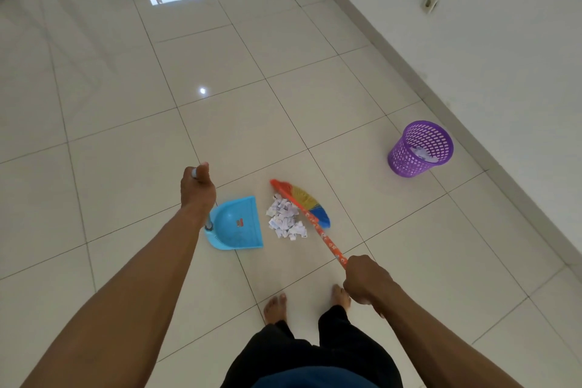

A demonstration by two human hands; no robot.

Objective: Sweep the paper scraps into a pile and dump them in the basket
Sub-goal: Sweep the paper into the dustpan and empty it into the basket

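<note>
A glossy cream tiled floor (126,135) spreads under both hands. A plain white wall (504,41) runs along it, well off beyond the right hand.

The broom (318,227), with an orange flower-printed handle and a fan of red, yellow, green and blue bristles, slants forward and to the left from the right hand (365,280). That hand is closed in a fist round the near end of the handle. The bristles rest on the floor ahead of it.

A purple round plastic lattice basket (403,157) stands upright near the wall, well ahead of the right hand and further to its right. Some white paper shows inside it.

A light blue plastic dustpan (239,223) sits on the floor just below and right of the left hand (197,189), its open edge turned toward the broom. The left hand's fingers are curled tight round the top of the pan's upright handle, thumb on top.

The pile of small white paper scraps (285,217) lies on the floor between the two hands, nearer the left one. It sits just beside the dustpan's open edge and touches the broom on its other side.

Two bare feet stand on the tiles below the right hand. A small white wall socket (430,2) sits far ahead.
</note>
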